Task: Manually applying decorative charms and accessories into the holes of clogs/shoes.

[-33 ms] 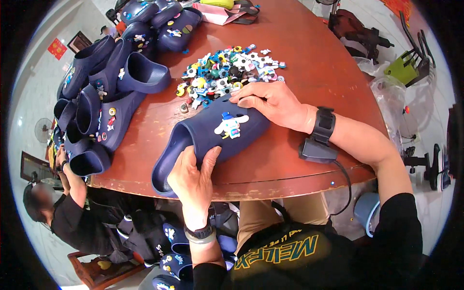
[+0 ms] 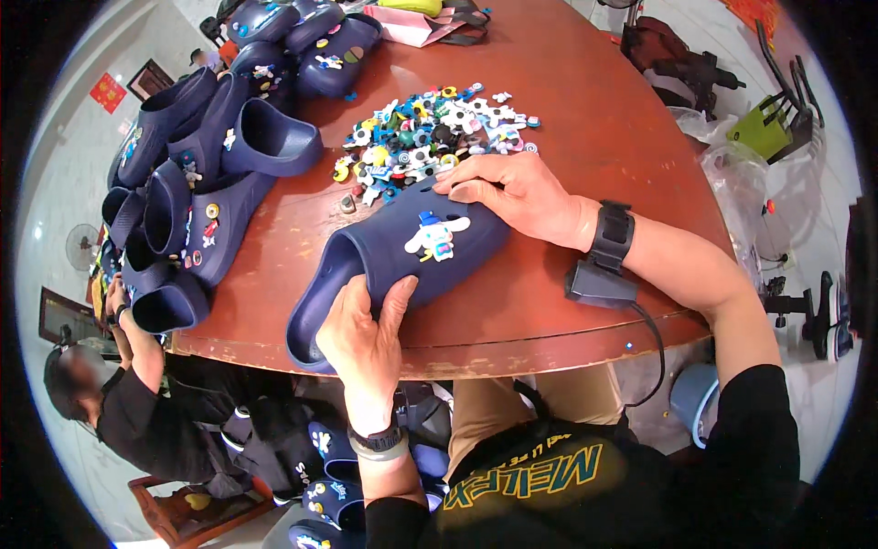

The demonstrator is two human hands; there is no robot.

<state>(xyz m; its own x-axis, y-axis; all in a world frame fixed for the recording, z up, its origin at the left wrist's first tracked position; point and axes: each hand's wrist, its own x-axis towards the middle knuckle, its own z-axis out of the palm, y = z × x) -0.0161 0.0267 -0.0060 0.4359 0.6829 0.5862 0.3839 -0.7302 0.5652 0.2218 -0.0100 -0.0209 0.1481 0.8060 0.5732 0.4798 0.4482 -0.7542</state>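
A dark blue clog [image 2: 384, 233] rests tilted on the near edge of the table, its heel opening toward the lower left. On its upper sits a white, long-eared cartoon charm [image 2: 435, 238] with a blue hat. My left hand [image 2: 366, 329] grips the clog at the opening, fingers inside and thumb on the outside. Closed in a pinch, my right hand [image 2: 517, 194] presses against the top of the toe beside the vent holes; what lies between its fingertips is hidden. Just beyond the clog spreads a pile of small colourful shoe charms [image 2: 430, 133].
Dark blue clogs with charms [image 2: 279, 137] are heaped along the left of the red-brown table [image 2: 585, 101]. More clogs [image 2: 334, 503] lie below, left of my legs. Another person [image 2: 119, 403] sits at the left. A blue bucket [image 2: 695, 403] stands at the lower right.
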